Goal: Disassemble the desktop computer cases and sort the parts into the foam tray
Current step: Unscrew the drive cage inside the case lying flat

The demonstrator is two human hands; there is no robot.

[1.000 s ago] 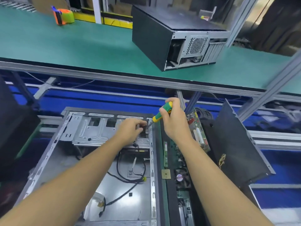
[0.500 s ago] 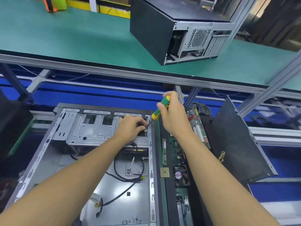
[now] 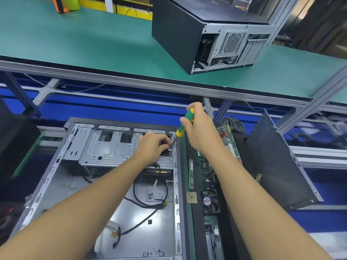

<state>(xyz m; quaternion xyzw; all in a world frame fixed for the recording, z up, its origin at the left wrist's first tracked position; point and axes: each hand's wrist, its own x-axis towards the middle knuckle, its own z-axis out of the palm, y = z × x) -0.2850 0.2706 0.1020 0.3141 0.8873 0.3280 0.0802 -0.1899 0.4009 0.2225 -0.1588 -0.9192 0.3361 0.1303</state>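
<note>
Your right hand [image 3: 199, 132] is clenched round the green-and-yellow screwdriver [image 3: 185, 122], tilted so the tip lands at the far right corner of the open case [image 3: 176, 194] lying right in front of you. Left hand [image 3: 152, 147] has its fingers curled in at that tip, probably to steady it, though I can't tell if it's pinching blade or screw. Foam tray [image 3: 228, 228] sits just right of the case, fan [image 3: 210, 201] already in it, so parts drop in easy.
</note>
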